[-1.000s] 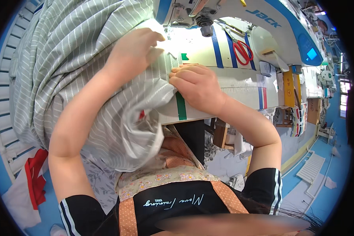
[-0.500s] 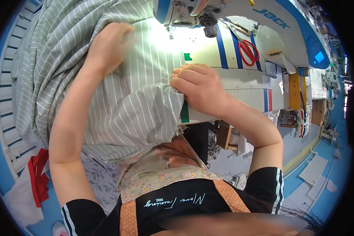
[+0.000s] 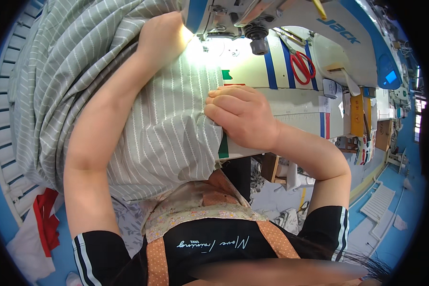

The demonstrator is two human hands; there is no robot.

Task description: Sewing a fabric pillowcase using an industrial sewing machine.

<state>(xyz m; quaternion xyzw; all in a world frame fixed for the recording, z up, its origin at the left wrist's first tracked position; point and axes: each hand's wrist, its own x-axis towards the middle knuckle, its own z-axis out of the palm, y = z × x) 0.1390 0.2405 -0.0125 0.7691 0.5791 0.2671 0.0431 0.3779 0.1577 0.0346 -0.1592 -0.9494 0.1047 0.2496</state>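
Note:
Pale green fabric with white stripes (image 3: 164, 128) spreads over the sewing machine bed and hangs toward my lap. Its right edge is pinched in my right hand (image 3: 243, 113), whose fingers curl over the cloth. Farther up, my left hand (image 3: 164, 38) lies on the fabric, just left of the brightly lit needle area. Glare and the angle of the hand hide its fingertips. The sewing machine head (image 3: 238, 19), white and blue, stands over the lit spot, where the needle is washed out by light.
Red-handled scissors (image 3: 302, 67) lie on the machine bed, right of the needle area. Blue tape strips (image 3: 270, 69) cross the bed, and a ruler scale (image 3: 295, 116) runs along its front. A yellow box-like piece (image 3: 358, 117) stands at right. White slatted rack (image 3: 5, 143) borders the left.
My left hand has moved up and right across the fabric, closer to the machine head. The right hand keeps its hold on the edge. The view has shifted slightly.

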